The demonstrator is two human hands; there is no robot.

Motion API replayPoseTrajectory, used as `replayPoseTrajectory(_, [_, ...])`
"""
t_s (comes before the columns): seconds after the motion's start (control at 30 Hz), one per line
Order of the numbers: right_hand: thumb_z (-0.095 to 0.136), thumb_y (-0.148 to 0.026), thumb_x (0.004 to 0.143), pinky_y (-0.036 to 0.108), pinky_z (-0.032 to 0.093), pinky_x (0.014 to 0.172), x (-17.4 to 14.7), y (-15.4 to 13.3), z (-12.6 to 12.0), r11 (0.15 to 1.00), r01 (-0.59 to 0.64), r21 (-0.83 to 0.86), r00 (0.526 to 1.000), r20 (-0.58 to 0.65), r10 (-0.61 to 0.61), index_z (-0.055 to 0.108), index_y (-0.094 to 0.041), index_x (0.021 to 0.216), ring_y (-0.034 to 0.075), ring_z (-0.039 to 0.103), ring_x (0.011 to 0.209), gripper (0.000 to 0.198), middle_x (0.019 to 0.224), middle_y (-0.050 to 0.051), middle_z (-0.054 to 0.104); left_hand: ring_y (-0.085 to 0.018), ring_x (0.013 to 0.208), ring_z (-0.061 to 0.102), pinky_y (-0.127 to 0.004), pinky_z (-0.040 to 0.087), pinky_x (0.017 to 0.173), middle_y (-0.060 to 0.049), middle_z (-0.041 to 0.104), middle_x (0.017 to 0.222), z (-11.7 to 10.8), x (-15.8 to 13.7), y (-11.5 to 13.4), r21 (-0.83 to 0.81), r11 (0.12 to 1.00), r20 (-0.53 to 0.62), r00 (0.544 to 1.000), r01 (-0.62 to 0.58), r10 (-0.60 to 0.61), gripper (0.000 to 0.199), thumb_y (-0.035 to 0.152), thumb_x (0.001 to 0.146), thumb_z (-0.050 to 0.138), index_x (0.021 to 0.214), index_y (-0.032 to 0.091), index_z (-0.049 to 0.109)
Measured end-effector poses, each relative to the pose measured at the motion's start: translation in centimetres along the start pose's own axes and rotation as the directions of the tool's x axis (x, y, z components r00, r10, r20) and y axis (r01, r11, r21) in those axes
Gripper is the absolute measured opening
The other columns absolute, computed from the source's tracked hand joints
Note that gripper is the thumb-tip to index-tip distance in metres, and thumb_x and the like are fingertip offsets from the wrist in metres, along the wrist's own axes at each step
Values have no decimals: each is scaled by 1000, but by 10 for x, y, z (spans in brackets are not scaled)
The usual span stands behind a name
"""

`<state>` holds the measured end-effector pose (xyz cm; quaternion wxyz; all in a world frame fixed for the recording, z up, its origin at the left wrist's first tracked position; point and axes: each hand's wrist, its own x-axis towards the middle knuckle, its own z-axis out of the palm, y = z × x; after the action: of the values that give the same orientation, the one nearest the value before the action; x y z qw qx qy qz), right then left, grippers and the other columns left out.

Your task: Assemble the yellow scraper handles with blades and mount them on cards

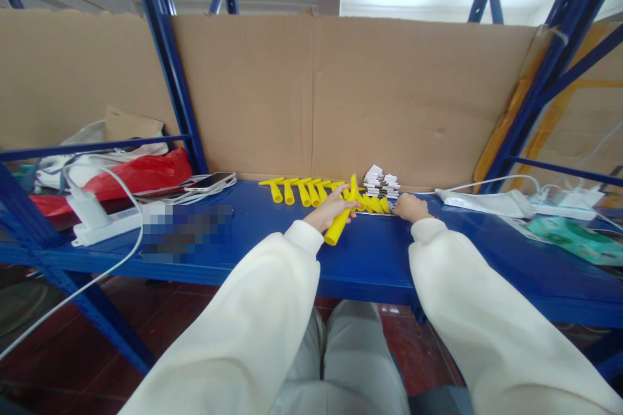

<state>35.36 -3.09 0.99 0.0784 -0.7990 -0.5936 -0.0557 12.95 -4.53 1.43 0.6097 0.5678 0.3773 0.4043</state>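
My left hand (332,208) is closed around a yellow T-shaped plastic piece (339,227), whose round tube points down toward me. My right hand (411,207) is closed, low over the blue shelf top, beside a cluster of short yellow pieces (376,203); what its fingers hold, if anything, is hidden. To the left, several more yellow T-shaped pieces (304,192) lie in a row, tubes toward me. Behind the yellow cluster lies a pile of small white pieces with dark parts (381,181), too small to name.
A cardboard sheet (389,97) walls off the back of the blue shelf (272,246). At left are a phone (211,181), a red bag (150,175) and a white power strip (109,224). At right lie a white packet (487,203), white cables and a green packet (577,237).
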Motion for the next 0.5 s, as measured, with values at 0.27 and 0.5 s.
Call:
replayPoseTrajectory(0.27, [63,-19,80,45,47,93,-5,-6,-4,1000,11,-20,1000,7,-11,73,-13,102,34,69,111,25,111,21,73,-7,48,55,-17,43,47,-3,70,87,1,-3,5,-71,997,-3,1000,31,-31,72,3,89,57,151,28,29])
replayPoseTrajectory(0.5, [59,-13,80,47,43,99,-6,-8,-6,999,41,-30,999,29,-40,73,-14,99,34,67,113,23,109,20,74,-7,48,56,-17,45,47,-7,73,97,-1,-4,7,-144,985,77,994,89,-79,77,3,88,58,153,28,26])
